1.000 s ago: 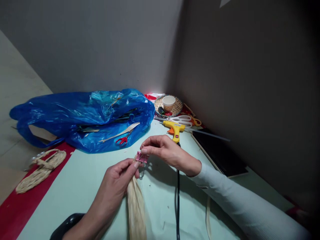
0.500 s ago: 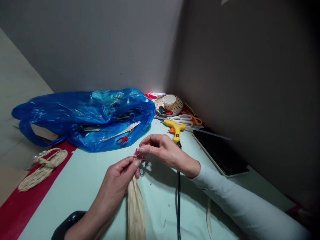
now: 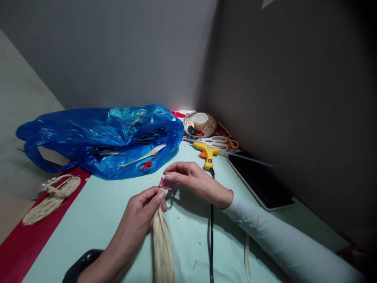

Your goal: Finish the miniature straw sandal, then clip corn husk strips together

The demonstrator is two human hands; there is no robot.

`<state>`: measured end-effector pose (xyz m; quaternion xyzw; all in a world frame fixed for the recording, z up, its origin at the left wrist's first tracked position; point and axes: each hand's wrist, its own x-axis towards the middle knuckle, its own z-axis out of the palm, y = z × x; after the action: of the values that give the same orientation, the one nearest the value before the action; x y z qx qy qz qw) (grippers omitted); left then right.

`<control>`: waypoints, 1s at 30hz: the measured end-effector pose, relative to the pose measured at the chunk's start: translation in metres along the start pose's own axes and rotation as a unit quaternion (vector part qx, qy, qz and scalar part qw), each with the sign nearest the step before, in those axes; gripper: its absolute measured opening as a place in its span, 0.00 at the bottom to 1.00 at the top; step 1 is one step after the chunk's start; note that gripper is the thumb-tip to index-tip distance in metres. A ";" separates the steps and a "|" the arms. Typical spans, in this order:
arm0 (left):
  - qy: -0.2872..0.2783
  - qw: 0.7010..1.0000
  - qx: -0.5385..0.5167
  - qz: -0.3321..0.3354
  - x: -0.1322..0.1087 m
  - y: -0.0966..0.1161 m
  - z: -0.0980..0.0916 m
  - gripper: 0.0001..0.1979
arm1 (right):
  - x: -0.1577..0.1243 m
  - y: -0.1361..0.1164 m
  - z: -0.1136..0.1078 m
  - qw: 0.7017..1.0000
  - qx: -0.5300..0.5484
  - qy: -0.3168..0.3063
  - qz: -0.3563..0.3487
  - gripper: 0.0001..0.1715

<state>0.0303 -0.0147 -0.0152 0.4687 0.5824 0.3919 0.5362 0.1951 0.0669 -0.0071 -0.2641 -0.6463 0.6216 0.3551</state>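
Note:
A bundle of pale dried fibre strips point(image 3: 163, 243) hangs down toward the bottom edge, its top end pinched between the thumb and fingers of my left hand point(image 3: 144, 208). On that top end sits a pink binder clip point(image 3: 165, 183) with wire handles. My right hand point(image 3: 194, 181) has its thumb and forefinger closed on the clip's upper wire handle. Below the clip, close to my left fingertips, is a dark wire loop point(image 3: 171, 201), partly hidden. A black band surrounds my left wrist.
Behind my hands lies a blue plastic bag point(image 3: 103, 137) with red scissors point(image 3: 145, 165) on it. A yellow glue gun point(image 3: 208, 153), white scissors point(image 3: 216, 141), a basket point(image 3: 209, 129) with a cup and a black tablet point(image 3: 259, 181) stand right. A woven sole point(image 3: 50, 202) lies left.
The clip and my right hand are slightly lower, and more of the clip shows. The fibre bundle has swung a little to the right.

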 end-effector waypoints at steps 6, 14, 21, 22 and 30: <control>0.007 0.999 0.035 0.040 0.003 -0.001 -0.003 0.19 | -0.002 0.001 0.003 1.000 0.010 0.018 -0.008 0.13; -0.014 0.999 -0.052 -0.011 0.003 -0.003 -0.002 0.20 | -0.001 0.005 0.005 0.999 -0.015 0.039 -0.010 0.13; -0.030 0.988 -0.154 0.005 0.004 0.010 -0.005 0.11 | -0.001 -0.003 -0.002 0.995 -0.028 0.093 0.007 0.16; -0.032 0.986 -0.160 0.012 0.005 0.009 -0.006 0.11 | -0.002 -0.004 -0.002 0.996 -0.025 0.081 0.012 0.15; -0.037 0.984 -0.160 0.062 0.010 0.007 -0.013 0.17 | -0.006 0.005 0.014 0.994 0.034 -0.050 0.092 0.27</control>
<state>0.0187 -0.0028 -0.0099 0.4263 0.4619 0.4952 0.5997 0.1870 0.0542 -0.0123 -0.2786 -0.6148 0.6857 0.2724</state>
